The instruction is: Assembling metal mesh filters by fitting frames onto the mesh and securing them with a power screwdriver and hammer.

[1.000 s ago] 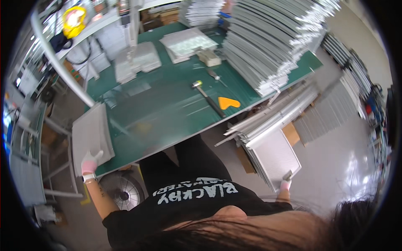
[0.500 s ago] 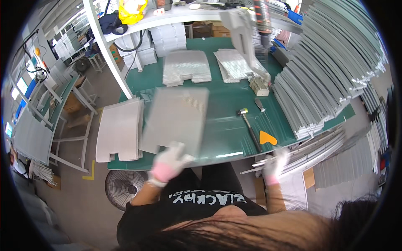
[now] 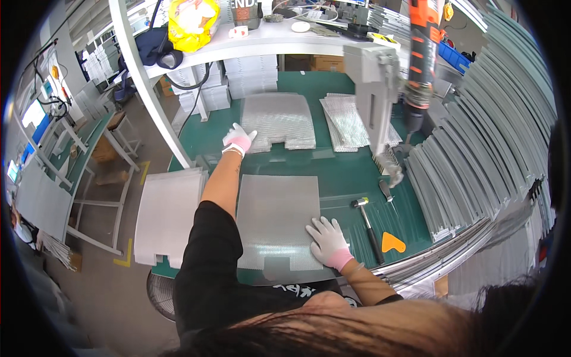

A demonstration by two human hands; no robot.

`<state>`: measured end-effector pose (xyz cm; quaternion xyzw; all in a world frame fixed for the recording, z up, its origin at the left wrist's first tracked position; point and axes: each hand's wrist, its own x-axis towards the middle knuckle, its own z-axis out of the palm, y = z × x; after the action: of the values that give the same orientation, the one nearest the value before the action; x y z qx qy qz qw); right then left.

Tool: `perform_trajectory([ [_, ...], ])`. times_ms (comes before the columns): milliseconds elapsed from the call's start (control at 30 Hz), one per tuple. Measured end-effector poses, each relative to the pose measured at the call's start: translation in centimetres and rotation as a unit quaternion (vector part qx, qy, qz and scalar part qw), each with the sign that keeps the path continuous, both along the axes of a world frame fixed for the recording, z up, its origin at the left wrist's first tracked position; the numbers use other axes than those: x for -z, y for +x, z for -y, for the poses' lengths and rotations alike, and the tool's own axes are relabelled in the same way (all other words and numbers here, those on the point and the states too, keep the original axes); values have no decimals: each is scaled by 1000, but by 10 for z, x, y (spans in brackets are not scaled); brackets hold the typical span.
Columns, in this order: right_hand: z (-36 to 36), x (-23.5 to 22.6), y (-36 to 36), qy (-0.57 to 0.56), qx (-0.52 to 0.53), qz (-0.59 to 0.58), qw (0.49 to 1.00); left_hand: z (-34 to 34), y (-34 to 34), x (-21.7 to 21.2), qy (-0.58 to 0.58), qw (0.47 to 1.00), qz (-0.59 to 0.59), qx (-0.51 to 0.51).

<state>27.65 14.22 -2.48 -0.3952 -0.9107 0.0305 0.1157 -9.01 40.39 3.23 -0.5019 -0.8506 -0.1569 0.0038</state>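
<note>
Right hand (image 3: 328, 239) flat, fingers spread, pinning grey mesh sheet (image 3: 278, 221) at 6 o'clock on green bench (image 3: 345, 172); left hand (image 3: 239, 139) touches bubble-wrap stack (image 3: 278, 122) at 12 o'clock, grasp indeterminate; risk: top wrap may slide off.

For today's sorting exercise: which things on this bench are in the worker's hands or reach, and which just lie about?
In hand:
left hand on bubble-wrap stack
right hand flat on grey mesh sheet

Lying about:
hammer
orange wedge
yellow bag
leaning grey panels
</note>
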Motion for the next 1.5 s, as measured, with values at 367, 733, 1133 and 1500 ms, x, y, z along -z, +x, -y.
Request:
perform_trajectory([
  [367, -13, -4, -7, -9, -7, -48, 999, -5, 3, -60, 410, 816, 347, 214],
  [733, -27, 23, 25, -154, 143, -496, 842, 245, 34, -45, 351, 632, 651, 233],
  [1133, 10, -29, -1, -187, 214, -266, 921, 366, 91, 45, 91, 961, 232, 122],
  [1500, -5, -1, -4, -134, 231, -160, 950, 351, 94, 54, 11, 985, 134, 110],
])
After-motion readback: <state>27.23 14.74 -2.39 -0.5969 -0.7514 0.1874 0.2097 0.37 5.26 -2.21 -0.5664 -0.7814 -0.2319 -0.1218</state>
